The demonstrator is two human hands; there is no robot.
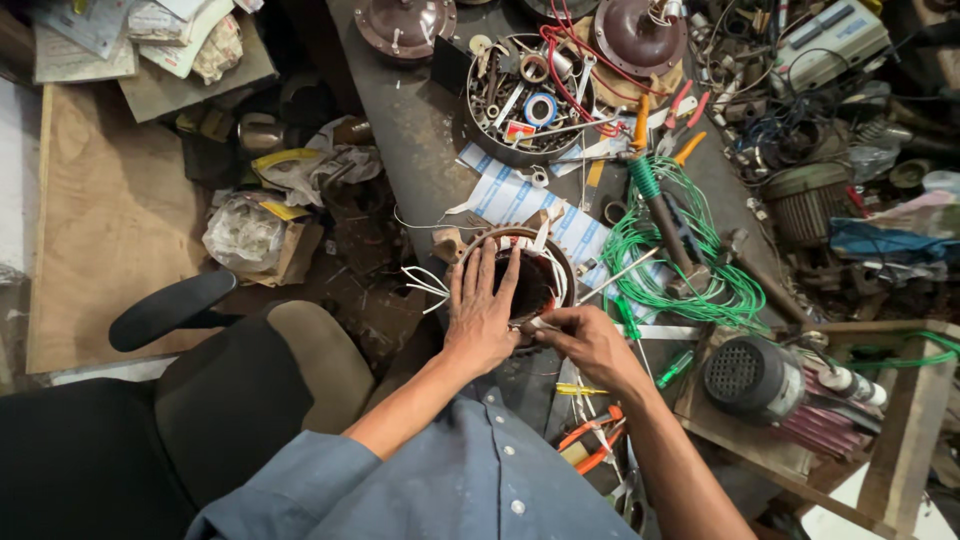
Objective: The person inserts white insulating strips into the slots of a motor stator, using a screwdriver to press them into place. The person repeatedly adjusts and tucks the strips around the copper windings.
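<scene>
Working on a round motor stator (pixel 527 285) at the near end of a dark metal workbench (pixel 420 140). Left hand (pixel 480 315) lies flat, fingers spread wide over the stator's left rim, steadying it. Right hand (pixel 590 340) is pinched narrow at the lower right rim, fingertips closed on something thin, likely a wire or insulation strip; too small to tell. Step looks like dressing the winding in the slots; what comes after seems to call for a firm brace and fine fingertip control. White leads (pixel 428 285) stick out left of the stator. Green wire coil (pixel 690 270) sits just right, a bowl of small parts (pixel 525 100) behind. Grey motor (pixel 755 378) on a wooden crate far right. Cluttered workshop, black chair (pixel 170 400) at left, junk on floor.
</scene>
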